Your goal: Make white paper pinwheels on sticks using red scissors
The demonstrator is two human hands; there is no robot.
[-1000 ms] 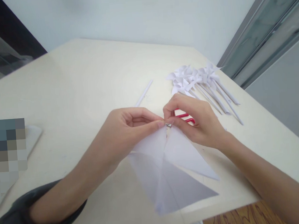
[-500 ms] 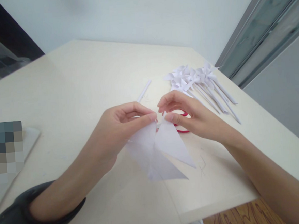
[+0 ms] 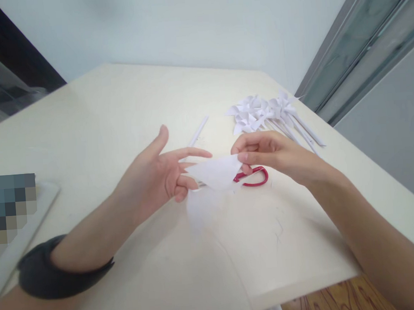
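Note:
A piece of white paper [image 3: 215,172], cut into pointed flaps, hangs from my right hand [image 3: 269,155], whose thumb and fingers pinch one corner. Its lower flap is blurred. To the left, my left hand [image 3: 162,177] is open, palm turned up, thumb and fingers spread, with the fingertips beside the paper's left edge. I cannot tell whether they touch it. Under the paper lie red-handled scissors [image 3: 260,176], their blades mostly hidden. Behind my left fingers rests a thin rolled paper stick [image 3: 200,131].
Several white paper pinwheels [image 3: 257,111] on paper sticks lie in a pile at the back right of the white table [image 3: 146,93]. At the left edge sits a flat pale object [image 3: 40,204], partly blurred out. A wall [image 3: 183,24] stands behind the table.
My left hand has let go of the paper and spread open. My right hand has moved slightly right, and the paper has turned in its grip, uncovering more of the scissors' handles.

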